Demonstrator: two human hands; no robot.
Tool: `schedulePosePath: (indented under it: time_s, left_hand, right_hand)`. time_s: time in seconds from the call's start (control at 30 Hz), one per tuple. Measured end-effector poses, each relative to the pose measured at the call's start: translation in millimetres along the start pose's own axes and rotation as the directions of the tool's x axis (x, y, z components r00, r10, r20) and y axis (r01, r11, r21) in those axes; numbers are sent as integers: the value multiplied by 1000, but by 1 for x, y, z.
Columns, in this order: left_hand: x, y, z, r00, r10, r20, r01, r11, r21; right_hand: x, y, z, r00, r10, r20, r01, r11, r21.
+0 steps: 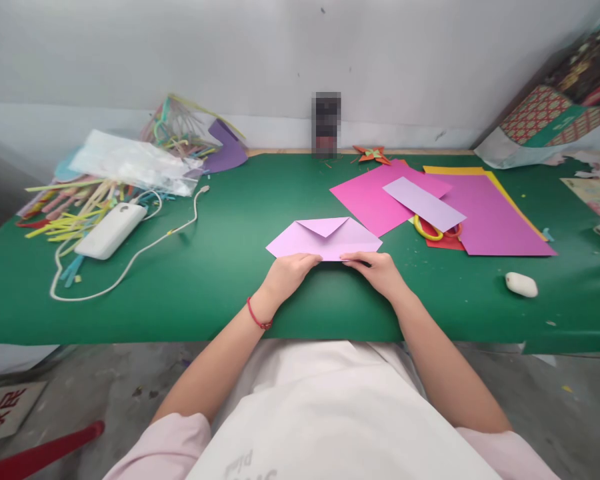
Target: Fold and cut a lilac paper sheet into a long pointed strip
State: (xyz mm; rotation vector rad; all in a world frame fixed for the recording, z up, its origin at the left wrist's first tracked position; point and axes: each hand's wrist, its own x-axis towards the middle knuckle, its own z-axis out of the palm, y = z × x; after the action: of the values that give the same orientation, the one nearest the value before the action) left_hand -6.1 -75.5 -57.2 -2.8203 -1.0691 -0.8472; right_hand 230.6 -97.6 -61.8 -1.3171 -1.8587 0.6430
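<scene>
A sheet of lilac paper (347, 244), folded into a long six-sided shape, lies on the green table (230, 233) in front of me. A triangular flap (324, 225) points toward me from its far edge. My left hand (293, 272) pinches the near edge just left of the middle, a red cord bracelet on its wrist. On the same edge, a little to the right, the fingers of my right hand (379, 268) are closed on the paper. Both hands rest low over the tabletop, their fingertips a short gap apart.
Right of the hands lie pink paper (360, 197), a lilac strip (424, 203), purple paper (500, 220), yellow-and-red-handled scissors (427, 230) and a white case (521, 285). At left are a white power bank (110, 233), its cable and a pile of colourful strips (80, 207).
</scene>
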Motion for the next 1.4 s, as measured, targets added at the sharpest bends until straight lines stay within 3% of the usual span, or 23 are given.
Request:
schedulePosePath:
  time_s: [0.17,0.37,0.5,0.7,0.8,0.9,1.03,1.2,1.4]
  left_hand:
    - [5,1,-2,988,-151,30,152,986,-63]
    - [13,1,-3,955,-271,117,295,887,-356]
    - [14,5,-4,929,-330,167,369,862,-348]
    - [16,9,-5,848,-493,194,530,786,-317]
    - [18,11,-2,865,-484,135,502,838,-212]
    - [17,15,3,913,-402,67,404,915,-23]
    - [13,25,8,951,-307,46,296,940,172]
    - [7,35,12,973,-217,78,206,969,134]
    - [5,29,18,971,-237,17,237,971,27]
  right_hand:
    - [6,-5,-6,995,99,16,-100,990,94]
    - [17,-11,-5,982,191,0,-190,977,97]
    - [23,-8,-5,973,232,18,-233,969,78]
    - [29,-6,-1,952,305,2,-305,952,23]
    - [31,-8,4,942,335,-21,-335,941,-46]
    - [32,-9,8,943,332,-21,-333,938,-94]
    - [32,-9,9,949,313,-28,-313,939,-143]
    - [34,-6,8,952,305,-21,-304,939,-163]
    - [37,-4,7,957,290,-16,-288,941,-177]
